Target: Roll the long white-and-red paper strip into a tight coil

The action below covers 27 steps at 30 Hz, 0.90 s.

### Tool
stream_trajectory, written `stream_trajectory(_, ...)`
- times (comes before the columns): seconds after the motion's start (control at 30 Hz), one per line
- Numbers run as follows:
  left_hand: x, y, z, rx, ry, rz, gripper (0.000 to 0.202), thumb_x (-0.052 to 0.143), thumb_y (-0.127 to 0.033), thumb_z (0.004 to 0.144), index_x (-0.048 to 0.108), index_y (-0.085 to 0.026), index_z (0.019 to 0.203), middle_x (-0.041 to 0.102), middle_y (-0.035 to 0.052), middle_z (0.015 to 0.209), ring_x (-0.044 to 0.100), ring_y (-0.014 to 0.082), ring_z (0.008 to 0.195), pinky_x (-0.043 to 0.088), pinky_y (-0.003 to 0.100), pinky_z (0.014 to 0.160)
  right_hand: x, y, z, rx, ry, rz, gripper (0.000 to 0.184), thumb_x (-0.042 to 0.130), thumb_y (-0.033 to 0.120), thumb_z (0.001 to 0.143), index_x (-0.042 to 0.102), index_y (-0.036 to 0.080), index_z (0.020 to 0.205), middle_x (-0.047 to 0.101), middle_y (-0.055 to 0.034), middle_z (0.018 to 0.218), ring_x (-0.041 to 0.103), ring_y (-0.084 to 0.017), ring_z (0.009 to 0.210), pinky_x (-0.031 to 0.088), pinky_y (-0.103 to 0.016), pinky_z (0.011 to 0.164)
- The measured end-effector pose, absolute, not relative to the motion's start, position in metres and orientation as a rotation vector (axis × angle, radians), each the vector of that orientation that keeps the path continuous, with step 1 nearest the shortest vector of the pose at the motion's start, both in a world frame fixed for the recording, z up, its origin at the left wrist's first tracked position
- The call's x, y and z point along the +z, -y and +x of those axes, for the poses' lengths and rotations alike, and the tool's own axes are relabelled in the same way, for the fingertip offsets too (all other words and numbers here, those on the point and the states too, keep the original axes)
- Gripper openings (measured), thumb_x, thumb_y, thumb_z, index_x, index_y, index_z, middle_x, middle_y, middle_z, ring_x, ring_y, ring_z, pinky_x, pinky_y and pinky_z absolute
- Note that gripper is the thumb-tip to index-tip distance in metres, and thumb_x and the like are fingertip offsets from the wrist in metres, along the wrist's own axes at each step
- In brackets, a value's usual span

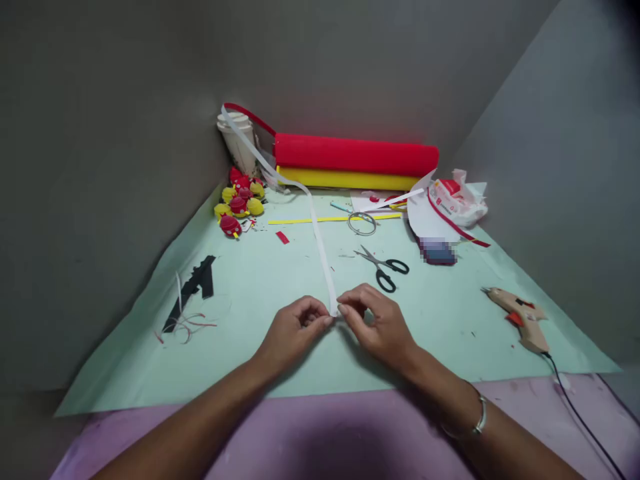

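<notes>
A long strip (320, 240), white on the side facing me, runs from the near middle of the table back to a white lidded cup (237, 137), where its red side shows. My left hand (300, 327) pinches the near end of this strip between thumb and forefinger. From the other side, my right hand (373, 320) grips the same end with its fingertips. Both hands are just above the pale green sheet. Black-handled scissors (385, 267) lie with blades apart beyond my right hand. Whatever small part sits between the fingertips is too small to make out.
Red roll (355, 155) and yellow roll (350, 179) lie at the back. Small red and yellow stuffed pieces (239, 203) cluster at back left, black scraps (193, 290) nearer. A glue gun (520, 317) with a cord lies right. A phone (437, 252) is beside a white-red packet (455, 200).
</notes>
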<state>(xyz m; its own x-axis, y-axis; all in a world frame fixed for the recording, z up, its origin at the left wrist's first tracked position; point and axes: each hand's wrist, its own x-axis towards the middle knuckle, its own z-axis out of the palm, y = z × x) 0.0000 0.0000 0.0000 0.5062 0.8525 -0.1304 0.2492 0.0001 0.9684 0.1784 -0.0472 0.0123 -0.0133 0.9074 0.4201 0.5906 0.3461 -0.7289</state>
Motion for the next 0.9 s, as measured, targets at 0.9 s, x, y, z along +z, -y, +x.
stream_trajectory(0.9, 0.005, -0.003, 0.0, 0.548, -1.096, 1.546, 0.026, 0.06, -0.046, 0.081, 0.061, -0.02, 0.083, 0.054, -0.0016, 0.071, 0.047, 0.0144, 0.067, 0.035, 0.026, 0.061, 0.028, 0.003, 0.358, -0.205, 1.173, -2.409, 0.046, 0.056, 0.049, 0.083, 0.058, 0.012, 0.11, 0.064, -0.0182, 0.109, 0.059, -0.031, 0.104, 0.045, -0.04, 0.089)
